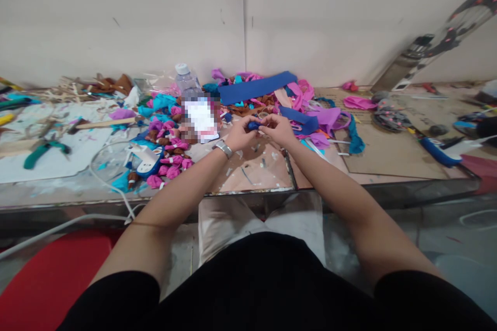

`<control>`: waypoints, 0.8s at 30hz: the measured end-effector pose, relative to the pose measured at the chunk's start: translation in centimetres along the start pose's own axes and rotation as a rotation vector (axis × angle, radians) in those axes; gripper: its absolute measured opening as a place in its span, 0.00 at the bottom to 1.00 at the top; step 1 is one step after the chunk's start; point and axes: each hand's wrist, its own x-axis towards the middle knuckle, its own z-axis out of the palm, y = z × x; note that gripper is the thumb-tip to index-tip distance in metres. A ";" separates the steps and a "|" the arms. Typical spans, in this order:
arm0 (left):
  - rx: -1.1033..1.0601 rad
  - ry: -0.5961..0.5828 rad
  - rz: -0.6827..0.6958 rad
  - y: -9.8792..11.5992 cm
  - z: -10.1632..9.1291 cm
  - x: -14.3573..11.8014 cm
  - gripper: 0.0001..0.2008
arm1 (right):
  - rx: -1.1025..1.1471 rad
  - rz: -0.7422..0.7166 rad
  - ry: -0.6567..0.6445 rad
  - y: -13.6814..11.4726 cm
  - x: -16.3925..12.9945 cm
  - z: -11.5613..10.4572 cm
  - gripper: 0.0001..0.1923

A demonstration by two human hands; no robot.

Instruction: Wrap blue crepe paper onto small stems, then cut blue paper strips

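Observation:
Between my two hands is a small dark blue bundle of cloth [253, 125], held just above the workbench [252, 173]. My left hand [241, 134], with a watch on its wrist, is closed on the bundle from the left. From the right, the fingers of my right hand [277, 129] pinch the same bundle. Its far side and finer details are hidden by the fingers. Right beside my right hand lies a blue cloth strip [301, 120]. A longer blue strip [258, 88] rests on the coloured scraps behind both hands.
A lit phone [201, 119] leans near a clear bottle [187, 80], left of my hands. Pink and brown cloth bundles [173, 170] surround a corded blue-and-white tool [149, 163]. Green pliers [46, 154] lie far left; cardboard [388, 155] and another blue-and-white tool [442, 152] are right.

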 end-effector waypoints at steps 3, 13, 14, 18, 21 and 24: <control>0.134 0.005 0.067 0.0 -0.2 0.0 0.17 | 0.014 0.048 -0.006 -0.2 0.0 -0.1 0.11; -0.045 0.017 -0.054 0.1 -0.1 0.1 0.16 | 0.102 0.028 -0.026 0.0 0.0 0.2 0.11; -0.074 0.023 -0.079 0.2 -0.1 0.1 0.16 | 0.100 0.015 -0.027 0.1 -0.1 0.3 0.11; -0.178 0.041 -0.188 0.6 0.1 0.2 0.14 | -0.001 -0.068 -0.047 0.4 -0.3 0.1 0.12; -0.210 0.075 -0.229 0.7 0.1 0.2 0.12 | -0.151 -0.173 -0.049 0.3 -0.4 -0.2 0.10; -0.231 0.085 -0.259 0.7 0.1 0.2 0.10 | -0.246 -0.279 -0.050 -0.2 -0.4 -0.5 0.07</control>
